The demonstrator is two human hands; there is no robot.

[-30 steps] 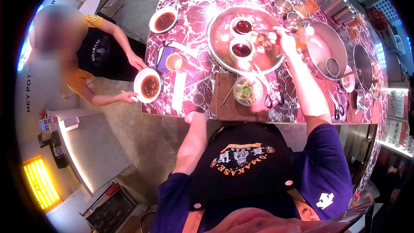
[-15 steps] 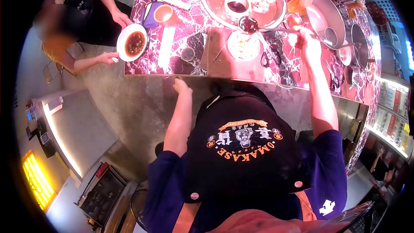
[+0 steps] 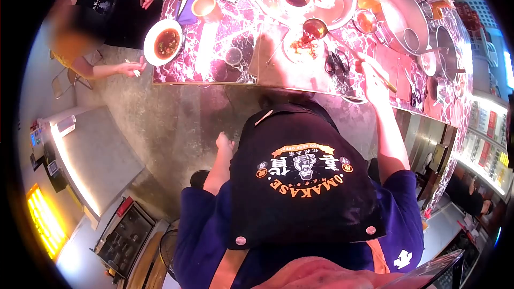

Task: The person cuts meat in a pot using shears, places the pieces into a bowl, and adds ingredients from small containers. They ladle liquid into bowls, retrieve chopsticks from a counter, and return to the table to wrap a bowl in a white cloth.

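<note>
Right hand (image 3: 373,73) has its grip closed round ladle (image 3: 316,28), tipped over bowl (image 3: 287,52). Probably stiff, front-heavy, maybe slick; hold along handle. Left hand (image 3: 225,143): can't tell grip.

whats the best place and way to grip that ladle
Probably the long handle, toward its tan end, coming from the person's near right side. The ladle slants that way, with its scoop at the far end over the food, so a grip there stays clear of the sauce. The right hand holds it there.
</note>
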